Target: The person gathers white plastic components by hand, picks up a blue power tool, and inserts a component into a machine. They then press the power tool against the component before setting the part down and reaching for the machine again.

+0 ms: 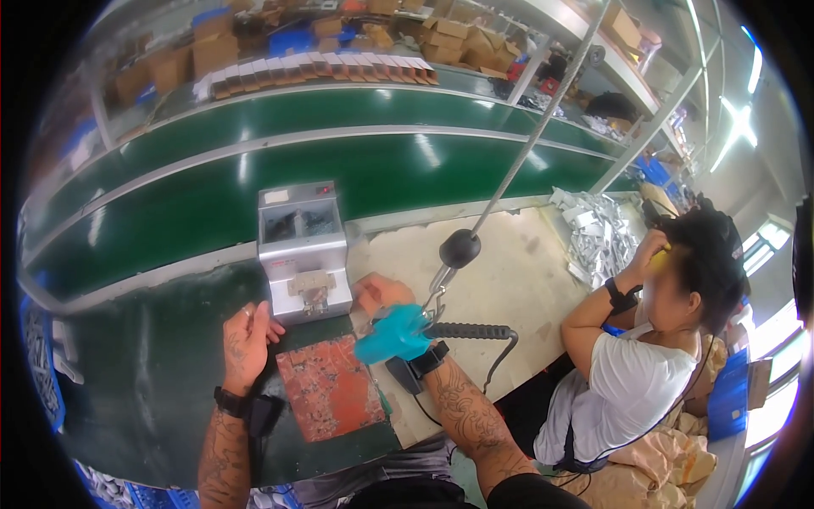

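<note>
A silver box-shaped machine (303, 250) with an open bin on top, probably a screw feeder, stands ahead of me at the bench's back. Beside its lower left corner is my left hand (245, 346), its fingers loosely bent and apart, with nothing visible in them. My right hand (383, 293) is close to the machine's right side. A teal handheld power tool (394, 334), hanging from a cable, covers part of that hand, so its grip is hidden. Between my forearms lies a worn red mat (331, 388).
The hanging cable has a black ball (460, 248); a coiled black cord (471, 329) runs right from the tool. Behind the bench runs a green conveyor (407, 161). Metal parts (596, 231) are heaped at the far right. A co-worker (627, 365) sits to my right.
</note>
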Action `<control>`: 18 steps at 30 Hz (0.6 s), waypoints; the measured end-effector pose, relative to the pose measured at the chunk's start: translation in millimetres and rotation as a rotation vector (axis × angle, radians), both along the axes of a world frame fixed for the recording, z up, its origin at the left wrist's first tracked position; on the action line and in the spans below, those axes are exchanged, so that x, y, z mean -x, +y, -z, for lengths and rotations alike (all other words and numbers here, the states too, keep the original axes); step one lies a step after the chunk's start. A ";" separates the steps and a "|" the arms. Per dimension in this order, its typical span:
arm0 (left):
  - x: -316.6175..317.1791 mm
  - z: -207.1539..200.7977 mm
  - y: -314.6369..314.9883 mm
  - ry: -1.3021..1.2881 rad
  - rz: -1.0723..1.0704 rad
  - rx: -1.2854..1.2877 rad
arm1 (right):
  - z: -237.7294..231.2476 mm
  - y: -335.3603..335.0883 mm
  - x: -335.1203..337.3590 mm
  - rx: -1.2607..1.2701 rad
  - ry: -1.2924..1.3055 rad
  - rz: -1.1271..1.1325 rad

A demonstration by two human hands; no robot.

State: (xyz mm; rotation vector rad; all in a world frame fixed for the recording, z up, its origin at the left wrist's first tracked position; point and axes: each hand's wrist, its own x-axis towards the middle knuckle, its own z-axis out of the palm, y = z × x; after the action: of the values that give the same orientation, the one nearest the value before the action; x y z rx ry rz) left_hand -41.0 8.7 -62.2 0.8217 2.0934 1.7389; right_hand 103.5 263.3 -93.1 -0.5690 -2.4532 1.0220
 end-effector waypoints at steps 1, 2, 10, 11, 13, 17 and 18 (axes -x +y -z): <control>0.4 1.1 0.1 0.000 0.001 0.000 | 0.7 0.5 0.2 0.012 -0.007 0.004; 1.1 2.5 -0.1 -0.004 0.004 -0.009 | 1.0 0.8 -0.1 0.024 -0.014 0.008; 2.7 5.1 0.3 -0.007 0.007 -0.021 | -6.7 -2.8 0.5 -0.015 -0.007 0.013; 2.0 3.4 0.2 0.001 0.005 -0.013 | -8.4 -3.2 0.1 0.003 -0.033 0.015; 2.0 3.7 0.1 0.010 0.002 -0.004 | -9.4 -2.8 -2.9 0.012 0.005 -0.023; 2.4 3.9 0.5 0.008 0.004 -0.005 | -6.6 -2.0 -3.0 0.026 0.054 -0.069; 2.3 3.2 0.5 0.013 0.003 0.001 | -6.5 -2.2 -3.5 0.026 0.055 -0.069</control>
State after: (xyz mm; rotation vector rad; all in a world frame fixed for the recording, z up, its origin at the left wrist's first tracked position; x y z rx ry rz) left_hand -43.3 9.3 -65.4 0.8373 2.1006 1.7350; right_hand 107.0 261.1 -86.7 -0.4613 -2.4300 1.0830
